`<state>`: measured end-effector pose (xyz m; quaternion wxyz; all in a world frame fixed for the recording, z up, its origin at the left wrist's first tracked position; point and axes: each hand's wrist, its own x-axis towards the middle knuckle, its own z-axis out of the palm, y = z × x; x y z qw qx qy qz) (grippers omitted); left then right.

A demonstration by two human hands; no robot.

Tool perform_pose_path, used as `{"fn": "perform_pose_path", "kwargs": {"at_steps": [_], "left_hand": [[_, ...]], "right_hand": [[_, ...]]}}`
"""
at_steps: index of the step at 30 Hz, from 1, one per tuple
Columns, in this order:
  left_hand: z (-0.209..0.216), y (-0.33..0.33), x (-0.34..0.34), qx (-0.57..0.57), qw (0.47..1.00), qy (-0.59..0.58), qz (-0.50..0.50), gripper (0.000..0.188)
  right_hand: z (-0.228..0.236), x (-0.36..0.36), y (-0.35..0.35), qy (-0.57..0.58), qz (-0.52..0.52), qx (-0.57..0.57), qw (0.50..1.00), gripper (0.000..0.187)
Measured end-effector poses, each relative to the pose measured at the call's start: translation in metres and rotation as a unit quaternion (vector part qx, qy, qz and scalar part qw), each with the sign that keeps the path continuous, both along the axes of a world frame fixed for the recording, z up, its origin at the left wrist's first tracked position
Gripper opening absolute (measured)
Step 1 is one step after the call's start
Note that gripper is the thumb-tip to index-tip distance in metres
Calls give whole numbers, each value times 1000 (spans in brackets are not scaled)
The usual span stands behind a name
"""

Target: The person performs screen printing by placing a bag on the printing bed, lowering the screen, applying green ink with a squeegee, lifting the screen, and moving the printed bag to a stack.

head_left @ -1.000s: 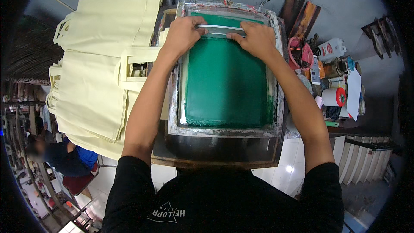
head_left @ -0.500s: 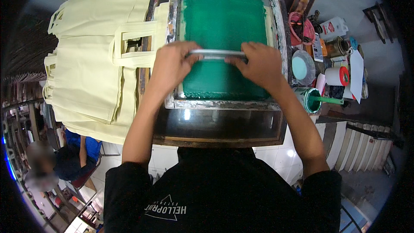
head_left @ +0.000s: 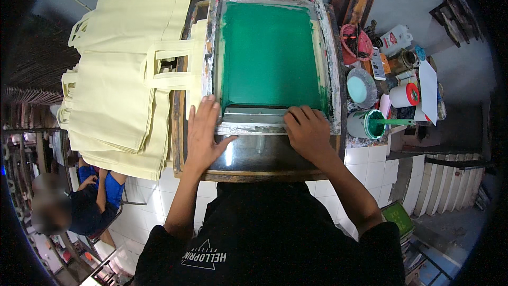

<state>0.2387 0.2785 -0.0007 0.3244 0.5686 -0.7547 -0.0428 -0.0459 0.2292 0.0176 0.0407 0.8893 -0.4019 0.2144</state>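
A screen printing frame (head_left: 333,74) with a paint-smeared rim lies in front of me, its mesh covered in green ink (head_left: 270,53). The metal squeegee (head_left: 254,115) rests along the near end of the screen, inside the frame. My right hand (head_left: 308,133) has its fingers curled over the squeegee's right end. At the near left corner, my left hand (head_left: 202,136) lies with fingers stretched out and thumb spread, touching the frame's edge. A pale yellow cloth bag (head_left: 197,69) is partly under the frame, its handle sticking out to the left.
Stacked pale yellow bags (head_left: 111,95) fill the left side. At right stand a jar of green ink (head_left: 365,125) with a green stick, a bowl of pale liquid (head_left: 361,89) and a pink basket (head_left: 354,42). A glass-topped table (head_left: 259,153) supports the frame. Another person (head_left: 95,201) sits lower left.
The squeegee has come from mid-screen to the near end. My left hand has let go of it and moved to the frame's corner; my right hand followed the squeegee toward me.
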Motion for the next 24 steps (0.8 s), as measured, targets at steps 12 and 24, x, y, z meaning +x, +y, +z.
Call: {"fn": "perform_pose_path", "kwargs": {"at_steps": [12,24], "left_hand": [[69,-60,20,-108,925,364,19,116],[23,-135,70,286,930,-161,164,79]], "right_hand": [[177,-15,-84,-117,33,-180,976,18],[335,8,-207,-128,-92,-57,986,40]]}}
